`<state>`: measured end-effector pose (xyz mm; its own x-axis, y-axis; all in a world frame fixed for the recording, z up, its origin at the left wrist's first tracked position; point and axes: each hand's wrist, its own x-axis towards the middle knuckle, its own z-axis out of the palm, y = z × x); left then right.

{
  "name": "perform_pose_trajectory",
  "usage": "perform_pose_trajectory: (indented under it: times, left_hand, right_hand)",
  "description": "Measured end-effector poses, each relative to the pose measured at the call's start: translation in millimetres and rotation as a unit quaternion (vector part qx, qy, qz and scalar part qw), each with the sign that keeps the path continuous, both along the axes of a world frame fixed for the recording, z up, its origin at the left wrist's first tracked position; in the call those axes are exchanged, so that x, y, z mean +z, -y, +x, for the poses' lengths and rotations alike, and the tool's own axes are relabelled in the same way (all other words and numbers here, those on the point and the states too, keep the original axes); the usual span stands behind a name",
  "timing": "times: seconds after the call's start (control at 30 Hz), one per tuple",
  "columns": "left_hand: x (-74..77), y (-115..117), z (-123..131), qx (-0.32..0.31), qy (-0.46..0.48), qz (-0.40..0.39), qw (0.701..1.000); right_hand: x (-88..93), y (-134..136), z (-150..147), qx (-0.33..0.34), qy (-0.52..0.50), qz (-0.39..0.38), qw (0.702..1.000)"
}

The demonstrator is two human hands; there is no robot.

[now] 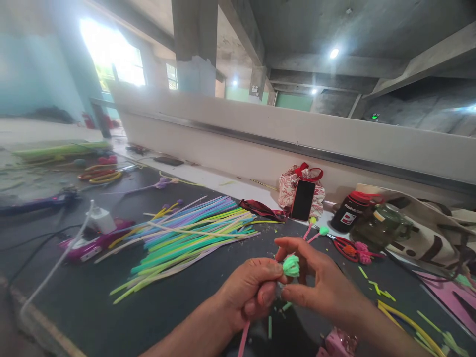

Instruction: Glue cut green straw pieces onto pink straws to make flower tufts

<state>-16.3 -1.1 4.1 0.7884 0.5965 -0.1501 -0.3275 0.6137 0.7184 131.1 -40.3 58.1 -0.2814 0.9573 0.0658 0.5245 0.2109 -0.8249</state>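
Observation:
My left hand point(256, 285) is closed on a pink pipe-cleaner stem point(243, 339), which hangs below the fist. At the stem's top, beside the thumb tip, sits a mint-green pipe-cleaner flower bud point(291, 266). My right hand point(316, 277) curves round the far side of the bud with thumb and fingers apart; whether a hidden fingertip touches it I cannot tell. A bundle of coloured pipe cleaners point(193, 243) lies on the dark table to the left. Behind my hands are a finished-looking green bud point(324, 231) and a yellow bud point(313, 220) on pink stems.
A phone point(302, 200) leans on a patterned drawstring bag point(288, 186). Right of it stand a black bottle point(347, 215) and a green jug point(383, 228). Red-handled pliers point(344, 249) and green offcuts point(381, 290) lie nearby. A purple power strip point(87, 248) with a white charger sits left.

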Motion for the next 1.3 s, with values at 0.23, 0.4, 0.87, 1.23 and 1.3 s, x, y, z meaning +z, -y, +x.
perform_pose_trajectory:
  times: [0.23, 0.4, 0.87, 1.23, 1.3]
  left_hand:
    - [-11.9, -5, 2, -0.087, 0.043, -0.003, 0.995]
    - [-13.0, -4, 3, -0.08, 0.04, -0.037, 0.995]
    - [-7.5, -4, 4, -0.028, -0.085, 0.031, 0.995]
    - [-8.8, -5, 4, 0.099, -0.086, -0.002, 0.991]
    - [-8.3, -4, 5, 0.107, -0.087, -0.009, 0.99]
  right_hand:
    - [-0.5, -1, 2, 0.002, -0.111, -0.047, 0.993]
    - [-9.1, -3, 4, 0.007, -0.159, -0.062, 0.985]
    - [-13.8, -10, 13, -0.045, -0.029, -0.023, 0.998]
    - [-26.4, 0, 35, -0.102, -0.149, -0.055, 0.982]
    - [-31.5, 0, 35, -0.11, -0.13, -0.066, 0.983]
